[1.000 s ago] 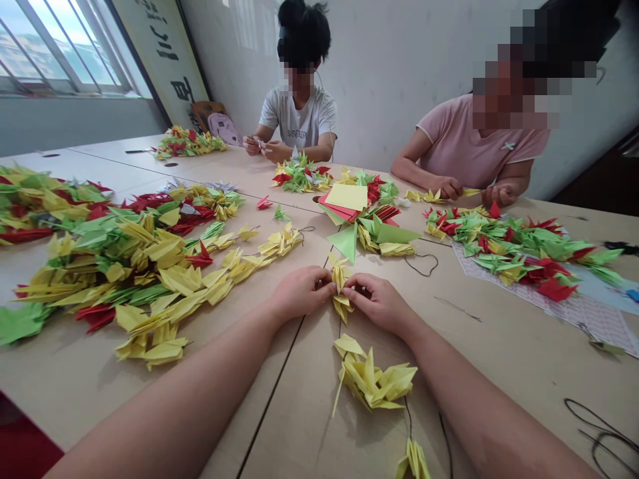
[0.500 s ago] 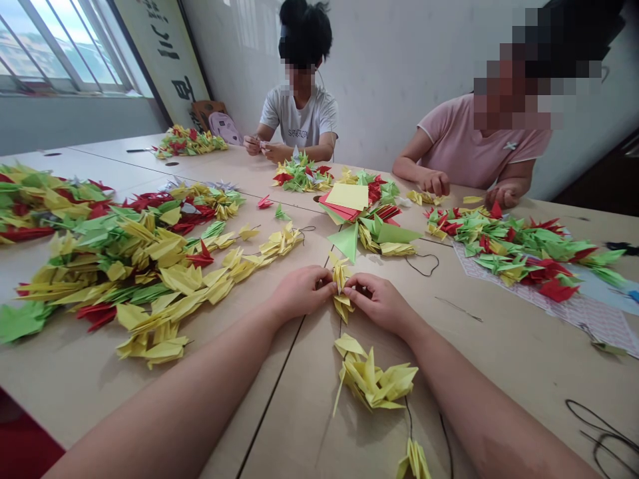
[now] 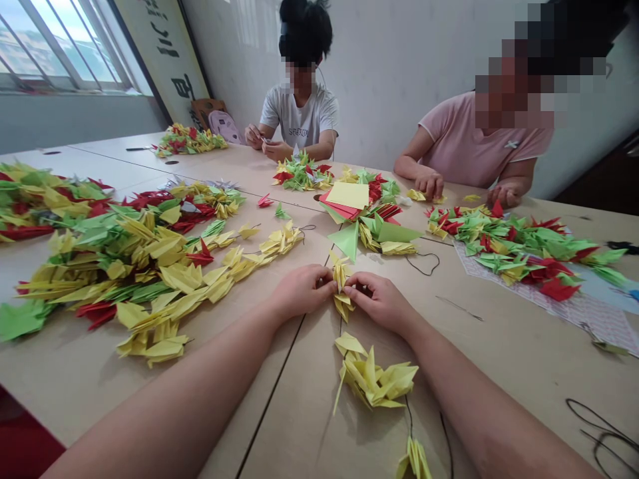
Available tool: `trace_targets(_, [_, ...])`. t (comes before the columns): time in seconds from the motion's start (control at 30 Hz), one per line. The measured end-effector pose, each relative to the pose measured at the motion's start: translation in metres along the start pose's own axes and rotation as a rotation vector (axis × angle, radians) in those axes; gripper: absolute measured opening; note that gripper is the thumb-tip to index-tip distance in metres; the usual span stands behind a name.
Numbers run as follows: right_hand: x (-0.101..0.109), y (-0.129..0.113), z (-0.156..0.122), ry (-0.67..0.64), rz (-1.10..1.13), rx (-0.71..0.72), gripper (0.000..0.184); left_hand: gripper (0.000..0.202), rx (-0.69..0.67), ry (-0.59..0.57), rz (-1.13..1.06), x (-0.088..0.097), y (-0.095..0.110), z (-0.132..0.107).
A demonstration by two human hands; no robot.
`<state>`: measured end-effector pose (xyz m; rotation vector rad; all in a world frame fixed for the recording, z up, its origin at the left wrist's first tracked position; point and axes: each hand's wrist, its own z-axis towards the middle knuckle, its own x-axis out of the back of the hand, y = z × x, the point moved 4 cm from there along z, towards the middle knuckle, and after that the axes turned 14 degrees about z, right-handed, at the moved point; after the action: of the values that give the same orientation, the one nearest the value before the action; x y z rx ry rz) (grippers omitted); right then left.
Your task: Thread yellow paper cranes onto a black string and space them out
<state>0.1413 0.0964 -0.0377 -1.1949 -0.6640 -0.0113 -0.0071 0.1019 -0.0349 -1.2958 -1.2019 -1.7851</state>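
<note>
My left hand point(image 3: 305, 291) and my right hand point(image 3: 378, 301) meet above the middle of the table. Thumb and fingers of each are closed on opposite sides of a small stack of yellow folded paper cranes point(image 3: 341, 276). Nearer to me, a bunch of yellow paper cranes point(image 3: 377, 380) lies threaded on a dark cord point(image 3: 410, 420). Another yellow bunch point(image 3: 415, 460) sits at the bottom edge of the view. Just beyond my hands are a green folded paper piece point(image 3: 346, 241) and yellow square paper sheets point(image 3: 348, 195) on red ones.
Large heaps of yellow, green and red cranes point(image 3: 114, 256) cover the left side. Further crane strings point(image 3: 519, 246) lie at right on a patterned sheet point(image 3: 594, 319). A needle-like wire point(image 3: 459, 308) and loose black cord point(image 3: 606, 432) lie nearby. Two people point(image 3: 299, 113) sit across the table.
My hands hold nearly the same place and grip on the yellow cranes. Across the table, the co-workers' hands have shifted slightly.
</note>
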Motion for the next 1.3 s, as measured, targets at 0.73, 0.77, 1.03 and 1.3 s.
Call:
trace_targets(0.73, [0.0006,-0.0031,0.0002,0.009,-0.002,0.015,0.013,0.023,0.018,0.002,0.002,0.0034,0.0022,0.0004])
trace_targets(0.77, [0.0007,-0.0031,0.0001,0.011,-0.004,0.013,0.013,0.023,0.021,0.001,0.004,0.0037,0.0025,0.0003])
trace_targets(1.03, [0.0008,-0.0025,0.0002,0.000,0.010,0.001,0.017,0.024,0.037,0.006,-0.002,0.0040,0.0034,0.0004])
trace_targets(1.3, [0.0012,-0.0024,-0.0004,0.010,0.017,0.010,0.015,0.025,0.049,0.023,-0.016,0.0040,0.0031,0.0000])
